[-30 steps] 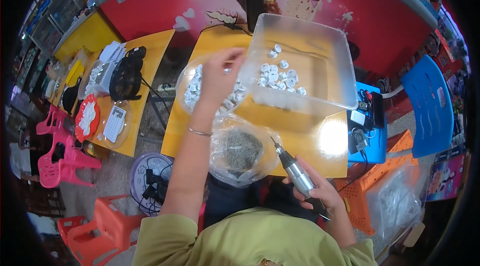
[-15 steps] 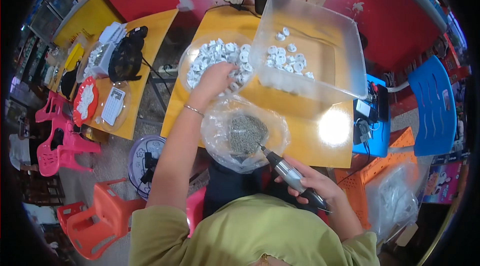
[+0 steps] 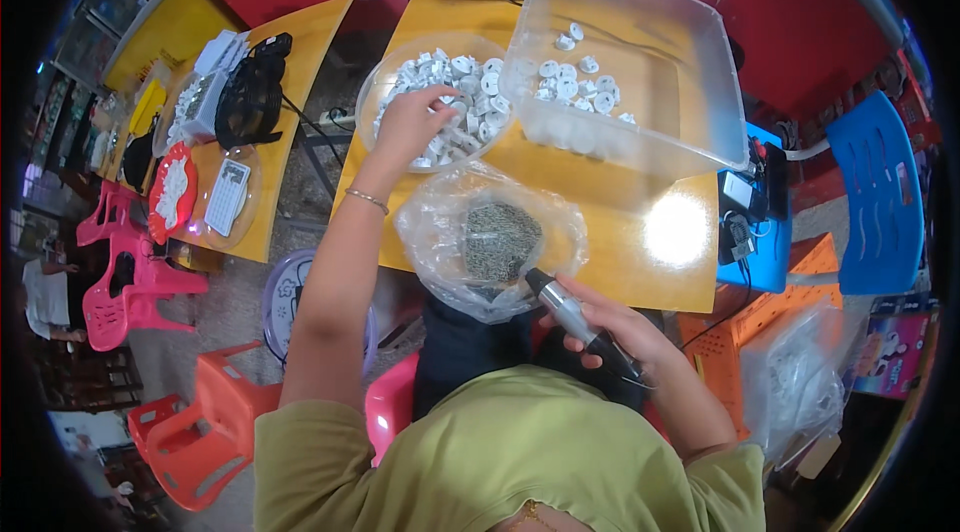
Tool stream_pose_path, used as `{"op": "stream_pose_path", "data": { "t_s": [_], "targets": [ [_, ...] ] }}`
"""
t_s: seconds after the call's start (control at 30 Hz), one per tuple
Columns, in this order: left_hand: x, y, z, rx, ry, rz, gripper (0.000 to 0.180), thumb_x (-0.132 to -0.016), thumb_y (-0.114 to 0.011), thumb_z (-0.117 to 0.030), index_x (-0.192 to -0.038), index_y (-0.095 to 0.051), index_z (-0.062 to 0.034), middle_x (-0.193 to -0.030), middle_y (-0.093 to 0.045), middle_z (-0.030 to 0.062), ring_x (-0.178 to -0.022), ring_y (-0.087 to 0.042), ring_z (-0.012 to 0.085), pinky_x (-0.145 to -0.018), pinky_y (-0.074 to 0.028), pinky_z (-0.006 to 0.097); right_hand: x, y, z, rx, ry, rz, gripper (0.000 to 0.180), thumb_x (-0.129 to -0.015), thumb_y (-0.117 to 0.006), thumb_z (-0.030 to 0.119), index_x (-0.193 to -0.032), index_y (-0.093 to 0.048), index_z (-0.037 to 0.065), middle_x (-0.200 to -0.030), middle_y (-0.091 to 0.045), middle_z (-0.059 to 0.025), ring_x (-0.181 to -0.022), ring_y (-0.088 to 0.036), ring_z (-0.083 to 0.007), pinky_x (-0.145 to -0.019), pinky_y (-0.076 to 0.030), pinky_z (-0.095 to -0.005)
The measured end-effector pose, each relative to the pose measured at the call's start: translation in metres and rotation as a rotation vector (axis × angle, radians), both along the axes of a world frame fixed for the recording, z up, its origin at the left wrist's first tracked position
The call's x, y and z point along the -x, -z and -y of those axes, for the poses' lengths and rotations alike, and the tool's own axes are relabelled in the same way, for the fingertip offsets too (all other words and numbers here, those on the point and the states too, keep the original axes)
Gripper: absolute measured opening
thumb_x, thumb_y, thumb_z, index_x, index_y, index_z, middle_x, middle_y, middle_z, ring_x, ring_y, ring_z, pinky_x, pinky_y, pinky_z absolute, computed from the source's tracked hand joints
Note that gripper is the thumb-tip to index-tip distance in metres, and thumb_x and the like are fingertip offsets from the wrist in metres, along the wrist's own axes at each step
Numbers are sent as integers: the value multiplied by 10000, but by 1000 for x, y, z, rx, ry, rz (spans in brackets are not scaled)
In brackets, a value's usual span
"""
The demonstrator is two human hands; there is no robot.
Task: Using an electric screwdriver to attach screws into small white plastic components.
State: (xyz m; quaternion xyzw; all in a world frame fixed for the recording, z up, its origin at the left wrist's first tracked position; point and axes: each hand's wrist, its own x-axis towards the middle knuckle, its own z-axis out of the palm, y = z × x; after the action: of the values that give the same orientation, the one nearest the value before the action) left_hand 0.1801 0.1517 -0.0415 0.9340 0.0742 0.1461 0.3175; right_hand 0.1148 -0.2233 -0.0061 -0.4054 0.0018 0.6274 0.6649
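Note:
My left hand is over a round clear dish heaped with small white plastic pieces. Its thumb and index finger are curled toward each other in a pinch, and whatever is between them cannot be told from the pile. My right hand wraps round a black and silver electric screwdriver, whose nose points up and left. Just beyond that nose lies an open clear plastic bag holding a mound of tiny grey metal screws.
A large clear bin with several white pieces stands at the back right of the yellow table. On the left table are a black fan-like object and a red dish. Blue and orange plastic chairs stand around.
My left hand has drawn back a little to the left within the dish, its fingertips now showing. The screwdriver stays in my right hand. The whole view has shifted slightly.

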Motion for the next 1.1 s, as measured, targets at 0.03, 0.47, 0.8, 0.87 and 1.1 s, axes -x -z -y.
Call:
{"op": "stream_pose_path", "data": {
  "t_s": [0.03,0.47,0.8,0.87,1.1],
  "targets": [
    [5,2,-6,166,-53,13,269,-835,-608,-149,-1103,-623,-131,-765,-645,79,-610,-619,186,-549,-480,295,0,0,-1,28,3,6,722,-878,-559,310,-1459,-170,133,-1183,-504,-167,-752,-500,-132,-525,-445,-209],
    [115,-30,104,667,188,-173,257,-783,-639,-85,-1036,-605,-54,-713,-500,33,-682,-531,151,-611,-431,238,-9,-2,4,-177,48,-16,827,-835,-617,327,-1466,-127,115,-1208,-450,-231,-725,-480,-157,-486,-428,-204],
    [112,-16,117,272,236,-53,168,-741,-660,-78,-906,-651,-45,-793,-626,104,-741,-608,266,-666,-475,343,-8,-7,4,-173,28,-34,920,-766,-670,306,-1468,-109,110,-1216,-433,-244,-715,-480,-155,-476,-424,-203],
    [111,-16,116,268,236,-47,131,-748,-653,-72,-875,-656,-42,-781,-630,105,-725,-610,272,-656,-477,342,-8,-8,5,-178,30,-34,916,-763,-665,285,-1468,-107,110,-1217,-432,-244,-714,-479,-155,-476,-423,-202],
    [110,-21,107,350,175,-79,73,-754,-670,-85,-788,-659,-21,-746,-634,111,-689,-614,248,-624,-473,319,-7,-10,8,-195,50,-63,908,-756,-658,239,-1469,-110,113,-1220,-430,-243,-713,-481,-158,-476,-423,-205]
  ]
}}
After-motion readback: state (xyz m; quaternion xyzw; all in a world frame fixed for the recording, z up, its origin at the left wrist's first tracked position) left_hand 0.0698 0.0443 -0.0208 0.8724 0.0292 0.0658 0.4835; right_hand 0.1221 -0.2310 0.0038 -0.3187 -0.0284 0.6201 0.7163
